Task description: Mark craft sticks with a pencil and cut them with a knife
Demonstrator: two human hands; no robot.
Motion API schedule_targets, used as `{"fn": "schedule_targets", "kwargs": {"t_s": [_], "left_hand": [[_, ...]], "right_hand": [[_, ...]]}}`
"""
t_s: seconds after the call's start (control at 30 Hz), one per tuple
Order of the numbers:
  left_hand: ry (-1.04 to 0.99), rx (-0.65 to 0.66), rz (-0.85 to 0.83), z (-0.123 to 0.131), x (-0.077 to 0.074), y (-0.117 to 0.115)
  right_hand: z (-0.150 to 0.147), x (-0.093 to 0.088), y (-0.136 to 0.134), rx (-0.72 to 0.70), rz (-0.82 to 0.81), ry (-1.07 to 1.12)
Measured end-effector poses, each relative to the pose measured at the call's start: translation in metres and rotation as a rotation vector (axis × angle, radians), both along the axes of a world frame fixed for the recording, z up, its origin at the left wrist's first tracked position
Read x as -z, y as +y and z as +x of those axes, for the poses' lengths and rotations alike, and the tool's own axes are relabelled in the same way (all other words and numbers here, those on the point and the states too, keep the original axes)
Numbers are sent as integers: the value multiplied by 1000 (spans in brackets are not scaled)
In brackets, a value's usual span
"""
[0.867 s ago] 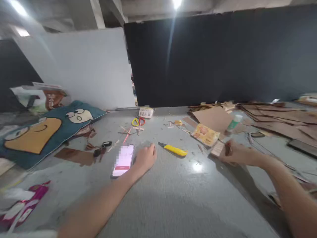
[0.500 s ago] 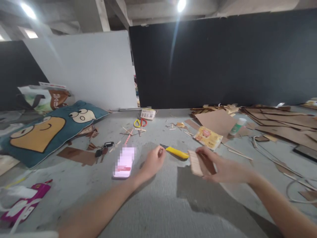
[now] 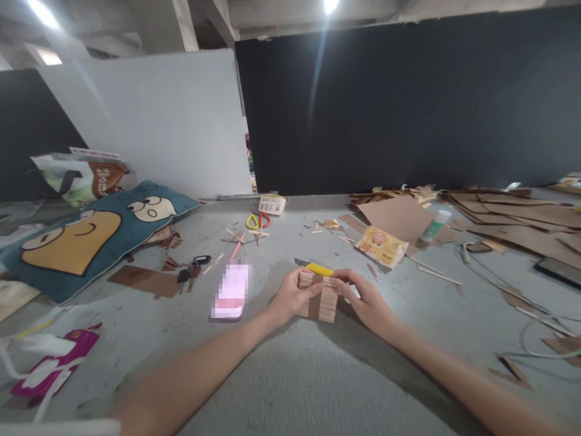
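head: wooden strips (image 3: 327, 306) run left-right

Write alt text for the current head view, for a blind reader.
A person's left hand holds a layered tan block with a brown band; the right hand touches the block's right end. Beyond it on the grey table lies a yellow utility knife, with a phone left and cardboard right.

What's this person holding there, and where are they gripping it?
A brown-banded block of pale, layered strips: the left hand grips its left side, thumb across the near face, while the right hand has its fingers at the upper right corner.
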State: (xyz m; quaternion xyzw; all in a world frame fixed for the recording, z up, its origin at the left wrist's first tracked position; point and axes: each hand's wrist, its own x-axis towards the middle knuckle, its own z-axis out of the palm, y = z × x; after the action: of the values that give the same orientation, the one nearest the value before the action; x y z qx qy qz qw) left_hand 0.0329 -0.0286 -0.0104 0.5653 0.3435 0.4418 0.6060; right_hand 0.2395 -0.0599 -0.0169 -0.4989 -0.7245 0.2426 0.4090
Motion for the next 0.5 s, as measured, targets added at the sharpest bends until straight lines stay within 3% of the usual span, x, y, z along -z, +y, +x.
{"fn": "schedule_targets", "kwargs": {"t_s": [0.13, 0.37, 0.5], "left_hand": [[5, 3, 61, 1, -4, -4], [27, -18, 104, 0, 0, -8], [11, -17, 104, 0, -3, -10]], "right_hand": [[1, -5, 2, -2, 5, 89], [-3, -14, -9, 6, 224, 95], [-2, -17, -9, 35, 209, 100]]}}
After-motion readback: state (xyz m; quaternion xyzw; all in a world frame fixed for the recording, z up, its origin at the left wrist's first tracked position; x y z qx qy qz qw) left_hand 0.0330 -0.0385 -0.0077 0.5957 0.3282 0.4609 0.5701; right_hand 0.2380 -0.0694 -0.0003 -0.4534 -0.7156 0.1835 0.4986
